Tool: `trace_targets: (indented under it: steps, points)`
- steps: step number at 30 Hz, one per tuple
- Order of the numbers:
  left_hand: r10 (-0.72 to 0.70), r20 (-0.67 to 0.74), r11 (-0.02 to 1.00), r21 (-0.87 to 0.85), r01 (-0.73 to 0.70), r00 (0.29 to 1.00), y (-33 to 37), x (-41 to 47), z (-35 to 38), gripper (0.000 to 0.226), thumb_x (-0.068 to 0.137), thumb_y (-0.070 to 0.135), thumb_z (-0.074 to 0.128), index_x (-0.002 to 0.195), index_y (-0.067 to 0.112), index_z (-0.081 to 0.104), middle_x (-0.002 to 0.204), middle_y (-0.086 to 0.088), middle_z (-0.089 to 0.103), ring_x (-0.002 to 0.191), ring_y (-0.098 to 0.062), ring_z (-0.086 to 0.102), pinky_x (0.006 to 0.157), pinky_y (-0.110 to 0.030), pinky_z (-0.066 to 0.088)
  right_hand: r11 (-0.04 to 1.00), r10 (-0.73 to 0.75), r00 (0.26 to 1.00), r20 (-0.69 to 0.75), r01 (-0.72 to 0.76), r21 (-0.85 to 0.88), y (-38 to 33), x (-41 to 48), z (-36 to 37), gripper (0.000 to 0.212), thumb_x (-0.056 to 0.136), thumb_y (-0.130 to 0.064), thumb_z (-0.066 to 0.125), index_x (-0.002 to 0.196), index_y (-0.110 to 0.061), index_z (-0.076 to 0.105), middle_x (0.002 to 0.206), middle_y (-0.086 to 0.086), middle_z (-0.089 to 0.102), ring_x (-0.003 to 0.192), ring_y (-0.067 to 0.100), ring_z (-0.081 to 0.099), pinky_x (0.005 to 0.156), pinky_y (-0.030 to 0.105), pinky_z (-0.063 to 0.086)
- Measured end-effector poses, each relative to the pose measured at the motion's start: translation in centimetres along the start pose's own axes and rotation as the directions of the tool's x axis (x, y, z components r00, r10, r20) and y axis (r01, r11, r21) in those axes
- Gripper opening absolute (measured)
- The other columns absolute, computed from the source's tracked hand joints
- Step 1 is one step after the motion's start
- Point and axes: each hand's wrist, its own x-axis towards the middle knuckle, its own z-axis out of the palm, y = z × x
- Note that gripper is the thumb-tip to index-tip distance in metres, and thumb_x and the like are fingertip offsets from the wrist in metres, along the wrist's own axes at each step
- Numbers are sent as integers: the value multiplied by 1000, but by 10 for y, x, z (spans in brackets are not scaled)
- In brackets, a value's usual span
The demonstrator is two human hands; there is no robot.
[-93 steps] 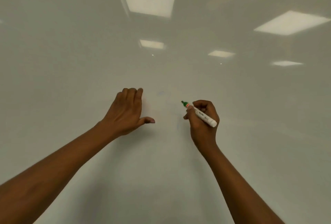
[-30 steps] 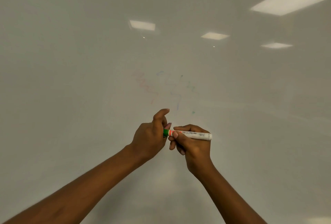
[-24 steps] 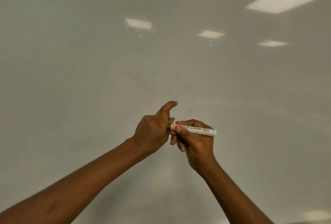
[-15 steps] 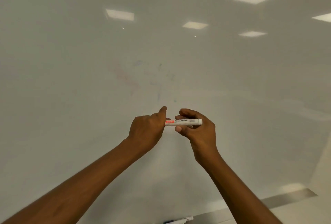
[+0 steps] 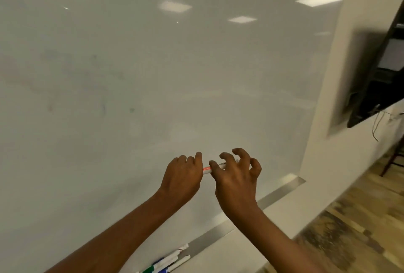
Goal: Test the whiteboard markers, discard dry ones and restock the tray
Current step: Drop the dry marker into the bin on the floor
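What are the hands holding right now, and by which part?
One white marker, between both hands: the left hand grips its hidden left end; the right hand pinches the barrel with thumb and forefinger.

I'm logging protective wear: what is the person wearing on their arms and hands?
Nothing that shows. The left forearm and right forearm are bare to the frame edge, no sleeve in view. The left hand and right hand have no gloves; no ring, watch or bracelet is visible.

Cream wall (image 5: pixel 341 141) at right. Dark screen (image 5: pixel 380 80), probably a TV, mounted on it, blurred. Thin cables (image 5: pixel 377 124) dangle below it. Wood-pattern floor (image 5: pixel 354 218) lower right, reddish furniture leg (image 5: pixel 388 164) on it.
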Motion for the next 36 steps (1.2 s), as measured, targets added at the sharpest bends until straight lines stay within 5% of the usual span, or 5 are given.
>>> trace_targets:
  steps: [4, 9, 15, 24, 36]
  points:
    - [71, 53, 996, -54, -68, 996, 55, 17, 43, 62, 54, 18, 89, 108, -4, 65, 91, -23, 69, 88, -40, 68, 63, -40, 56, 999, 46, 989, 137, -43, -23, 54, -30, 26, 36, 59, -13, 87, 92, -20, 75, 98, 4, 71, 110, 31, 56, 88, 45, 31]
    - [216, 118, 968, -152, -198, 969, 131, 20, 114, 57, 67, 18, 82, 115, -7, 60, 98, -26, 67, 101, -45, 62, 71, -43, 56, 996, 93, 944, 318, -93, -12, 131, -94, 68, 24, 72, -15, 79, 93, -26, 73, 93, -5, 71, 101, 23, 58, 84, 45, 35]
    - [310, 289, 929, -295, -223, 906, 235, -7, 209, 59, 73, 22, 74, 125, 2, 57, 128, -29, 54, 135, -48, 29, 96, -52, 43, 973, 196, 823, 532, -230, -4, 212, -193, 129, 22, 75, -16, 79, 95, -24, 73, 92, -2, 70, 85, 23, 62, 71, 38, 43]
    - [439, 568, 863, -482, -151, 696, 359, -65, 360, 60, 79, 26, 74, 134, 16, 51, 129, -24, 55, 135, -47, 30, 92, -50, 47, 929, 315, 671, 671, -361, -76, 296, -344, 218, 21, 71, -14, 76, 91, -19, 73, 92, 5, 70, 85, 28, 62, 71, 38, 43]
    - [484, 730, 869, -466, -167, 482, 429, -147, 515, 53, 100, 28, 36, 149, 13, 19, 148, -18, 33, 143, -38, 8, 112, -46, 25, 916, 296, 477, 828, -387, -105, 323, -504, 322, 28, 70, -16, 76, 98, -16, 74, 84, 3, 71, 82, 29, 63, 60, 35, 43]
